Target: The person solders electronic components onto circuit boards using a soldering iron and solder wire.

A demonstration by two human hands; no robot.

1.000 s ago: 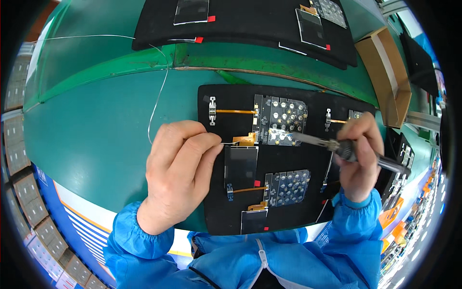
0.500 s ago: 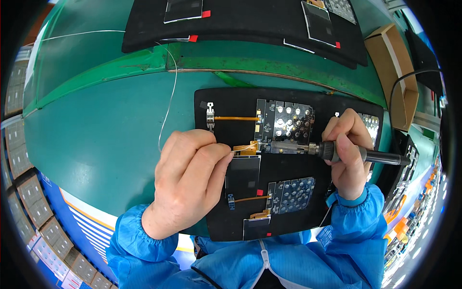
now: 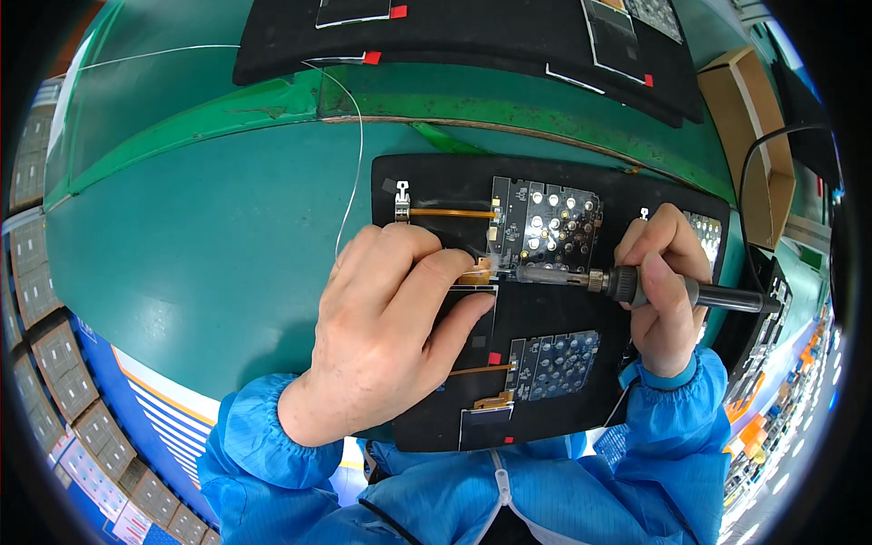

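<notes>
Head view: both bare hands are working over a black mat (image 3: 545,311) that is lying on a green counter (image 3: 227,227).
Right hand (image 3: 668,334): its fingers are closing narrowly round the handle of a soldering iron (image 3: 627,284), which is pointing toward the person's left.
Iron tip: it is reaching the lower left corner of the upper circuit board (image 3: 549,222), beside an orange tab (image 3: 477,274); contact cannot be confirmed.
Left hand (image 3: 386,336): index finger and thumb are standing apart, the index tip lying at the orange tab, the thumb over a dark screen (image 3: 481,327); whether the fingers are holding anything cannot be told.
Thin wire (image 3: 360,136): it is curving down over the counter and passing out of sight behind the left hand.
Orange strip (image 3: 450,213): it is joining the upper circuit board to a metal clip (image 3: 402,202).
Lower circuit board (image 3: 556,365): it is lying flat on the mat, nearer the person, with a smaller screen (image 3: 484,430) sitting just beside its lower left corner.
Cardboard box (image 3: 745,136): it is standing open beyond the mat, at the right.
</notes>
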